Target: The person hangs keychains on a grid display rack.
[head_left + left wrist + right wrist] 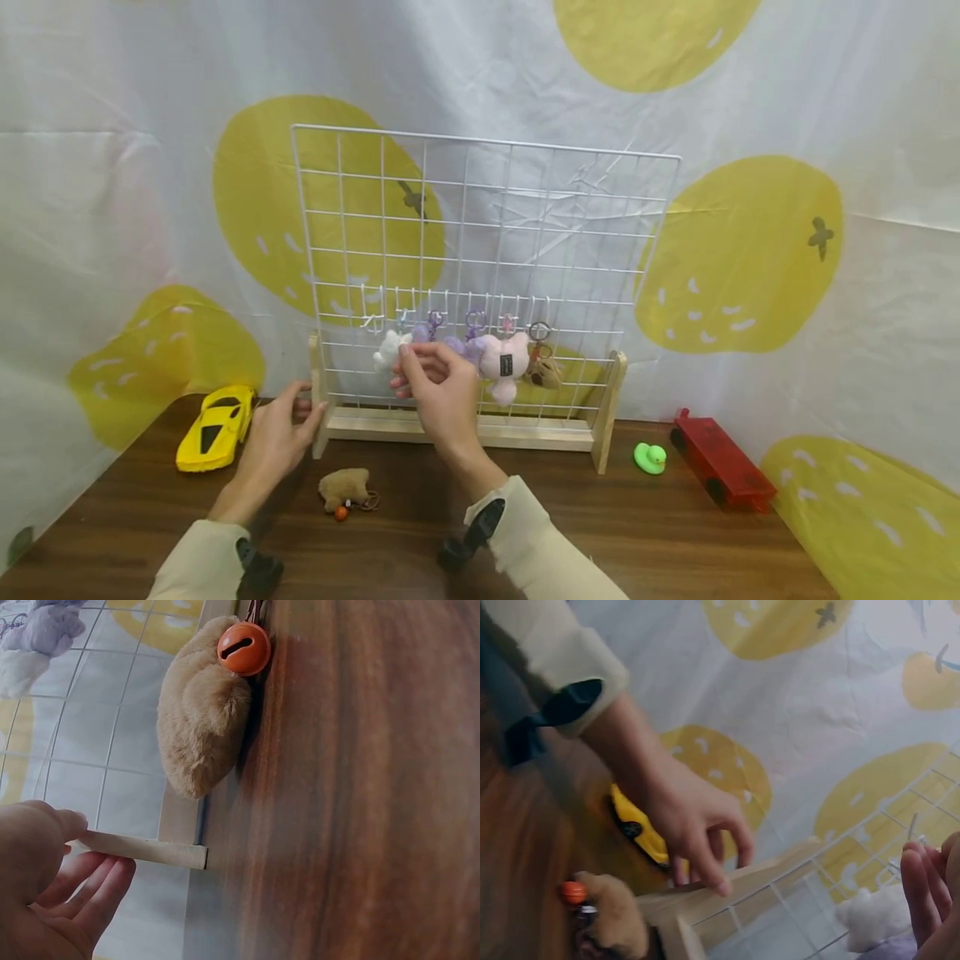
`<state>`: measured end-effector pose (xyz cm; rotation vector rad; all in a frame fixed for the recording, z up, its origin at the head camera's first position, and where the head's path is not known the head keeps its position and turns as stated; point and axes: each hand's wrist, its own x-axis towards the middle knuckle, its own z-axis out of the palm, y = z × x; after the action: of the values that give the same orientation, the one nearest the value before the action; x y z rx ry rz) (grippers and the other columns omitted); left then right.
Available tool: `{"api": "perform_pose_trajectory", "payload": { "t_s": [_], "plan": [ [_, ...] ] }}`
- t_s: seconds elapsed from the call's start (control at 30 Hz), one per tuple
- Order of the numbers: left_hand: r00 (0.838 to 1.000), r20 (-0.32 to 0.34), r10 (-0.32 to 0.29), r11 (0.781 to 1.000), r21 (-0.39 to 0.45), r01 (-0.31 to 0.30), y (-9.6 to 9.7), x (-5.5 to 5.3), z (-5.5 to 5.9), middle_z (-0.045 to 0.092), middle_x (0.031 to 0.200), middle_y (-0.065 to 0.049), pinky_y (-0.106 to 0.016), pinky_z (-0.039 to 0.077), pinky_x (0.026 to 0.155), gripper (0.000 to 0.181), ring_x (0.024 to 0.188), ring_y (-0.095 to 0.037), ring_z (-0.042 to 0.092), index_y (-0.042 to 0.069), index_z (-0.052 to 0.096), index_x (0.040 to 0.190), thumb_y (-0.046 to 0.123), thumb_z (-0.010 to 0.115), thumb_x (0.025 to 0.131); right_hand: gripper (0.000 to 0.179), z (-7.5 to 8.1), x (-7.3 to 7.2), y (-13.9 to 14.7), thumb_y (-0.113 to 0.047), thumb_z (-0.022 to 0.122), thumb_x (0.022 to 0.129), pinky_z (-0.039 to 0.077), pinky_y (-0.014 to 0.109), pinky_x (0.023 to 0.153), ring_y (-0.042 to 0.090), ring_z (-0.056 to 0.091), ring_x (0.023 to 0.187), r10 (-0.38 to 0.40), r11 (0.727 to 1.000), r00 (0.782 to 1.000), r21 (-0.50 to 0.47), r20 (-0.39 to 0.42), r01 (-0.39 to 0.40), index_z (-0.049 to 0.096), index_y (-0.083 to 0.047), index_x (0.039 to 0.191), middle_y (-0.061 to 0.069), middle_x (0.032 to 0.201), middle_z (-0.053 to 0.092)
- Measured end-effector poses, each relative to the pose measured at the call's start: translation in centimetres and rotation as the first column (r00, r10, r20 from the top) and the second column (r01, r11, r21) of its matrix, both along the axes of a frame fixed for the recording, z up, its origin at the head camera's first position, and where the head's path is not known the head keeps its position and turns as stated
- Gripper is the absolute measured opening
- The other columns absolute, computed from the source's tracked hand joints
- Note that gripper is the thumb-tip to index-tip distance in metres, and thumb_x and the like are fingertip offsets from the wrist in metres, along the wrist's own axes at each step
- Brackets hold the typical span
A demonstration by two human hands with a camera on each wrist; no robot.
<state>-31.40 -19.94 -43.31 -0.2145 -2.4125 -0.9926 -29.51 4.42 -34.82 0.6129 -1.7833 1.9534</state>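
Note:
A white wire grid rack (480, 185) stands on wooden feet, with hooks across it. My left hand (281, 429) holds the rack's left wooden upright (142, 847), thumb on one face and fingers on the other. My right hand (442, 392) is raised before the hooks, fingers loosely bent, thumb tip overlapping the edge of a white plush keychain (388, 352). In the right wrist view its fingertips point up beside a hook, and nothing shows between them. Purple plush keychains (472, 346), a pink plush (501, 360) and a brown keychain (545, 372) hang to the right.
On the brown table (360, 562) a tan plush keychain (345, 487) with an orange bell lies before the rack. A yellow toy car (216, 429) stands at the left; a green rubber duck (649, 458) and a red toy vehicle (722, 460) are at the right. A patterned cloth hangs behind.

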Motion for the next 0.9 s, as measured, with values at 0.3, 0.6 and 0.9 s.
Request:
{"api": "perform_pose_trajectory", "payload": {
  "t_s": [0.3,0.6,0.9],
  "plan": [
    [1.0,-0.001,0.011,1.0,-0.012,-0.011,-0.4,0.2,0.1,0.079,0.112,-0.03,-0.06,0.064,0.09,0.037,0.1,-0.045,0.08,-0.004,0.063,0.136,0.015,0.072,0.106,0.022,-3.6,2.3,0.1,-0.016,0.074,0.105,0.067,0.033,0.063,0.009,0.076,0.068,0.125,0.991,0.988,0.027,0.088,-0.128,0.075,0.006,0.109,0.032,0.093,0.077],
    [0.999,-0.031,0.018,1.0,-0.024,-0.018,-0.3,0.2,-0.1,0.079,0.11,-0.031,-0.062,0.063,0.09,0.036,0.098,-0.046,0.08,-0.005,0.063,0.134,0.013,0.072,0.105,0.026,-6.7,2.5,0.4,-0.013,0.075,0.103,0.067,0.028,0.068,0.009,0.076,0.069,0.168,0.984,0.95,0.015,0.262,-0.178,0.073,0.011,0.111,0.038,0.097,0.076],
    [1.0,0.0,0.013,1.0,-0.023,-0.013,0.1,0.1,-0.1,0.078,0.114,-0.031,-0.061,0.063,0.092,0.04,0.102,-0.046,0.079,-0.005,0.062,0.138,0.016,0.072,0.106,0.017,-9.2,1.9,1.7,-0.009,0.08,0.098,0.067,0.028,0.074,0.012,0.078,0.077,0.146,0.966,0.913,0.145,0.381,-0.215,0.078,0.005,0.107,0.029,0.098,0.08]
  ]
}}
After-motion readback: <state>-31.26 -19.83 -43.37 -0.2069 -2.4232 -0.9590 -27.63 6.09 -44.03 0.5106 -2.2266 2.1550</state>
